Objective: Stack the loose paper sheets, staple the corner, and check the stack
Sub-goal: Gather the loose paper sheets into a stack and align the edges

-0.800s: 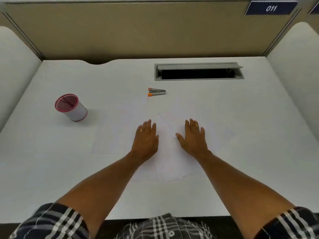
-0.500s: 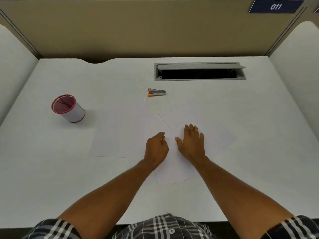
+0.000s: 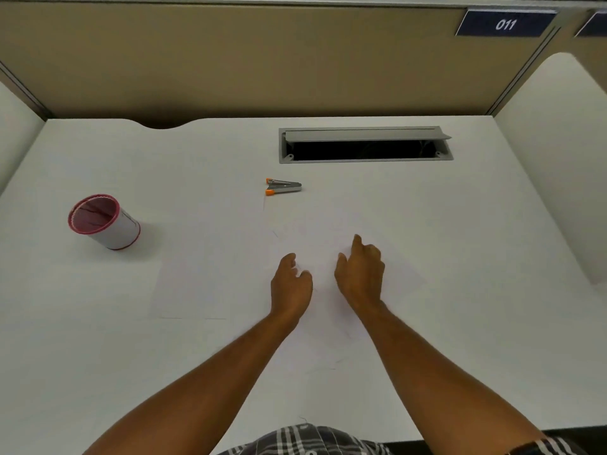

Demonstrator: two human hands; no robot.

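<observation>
Several loose white paper sheets lie spread and overlapping on the white desk, hard to tell apart from its surface. My left hand rests on the sheets at the middle, thumb and fingers curled close together at a sheet's edge; whether it grips the paper is unclear. My right hand sits just to its right on the sheets, fingers curled with the forefinger raised. A small silver stapler with orange ends lies beyond the papers, untouched.
A white pen cup with a red rim stands at the left. An open grey cable slot is set into the desk at the back. Tan and white partitions enclose the desk on three sides.
Both hands went from lying flat on the sheets to curled. The left hand shifted right toward the right hand, whose fingers have lifted off the paper.
</observation>
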